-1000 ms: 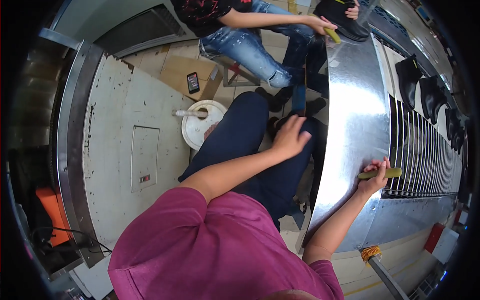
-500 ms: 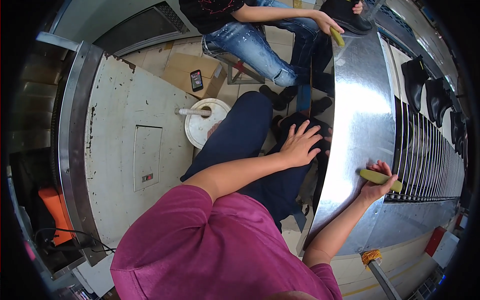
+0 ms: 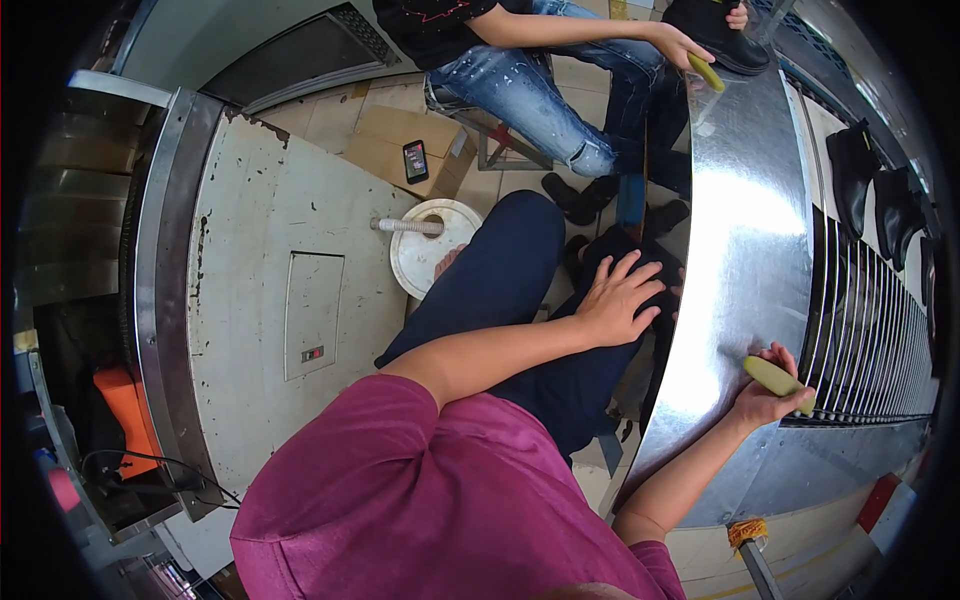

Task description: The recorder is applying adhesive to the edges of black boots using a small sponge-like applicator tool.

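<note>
My left hand rests on my dark trousers near the knee, its fingers spread and holding nothing. On the right, my right hand grips an olive-green oblong pad, with the fingers curled round it. That hand is over the shiny metal table, close to its edge beside the rows of metal bars. Whether the pad touches the metal I cannot tell. Across from me, a seated person's hand holds a similar green pad, and their other hand is at a black boot on the table's far end.
Metal rods of a conveyor run along the right, with several black boots beyond them. To my left stand a chipped pale cabinet and a round white lid with a hose. A phone lies on a cardboard box.
The whole view has shifted, so the scene sits slightly further right and lower. The green pad in my right hand is tilted a little more. My left hand stays on my leg.
</note>
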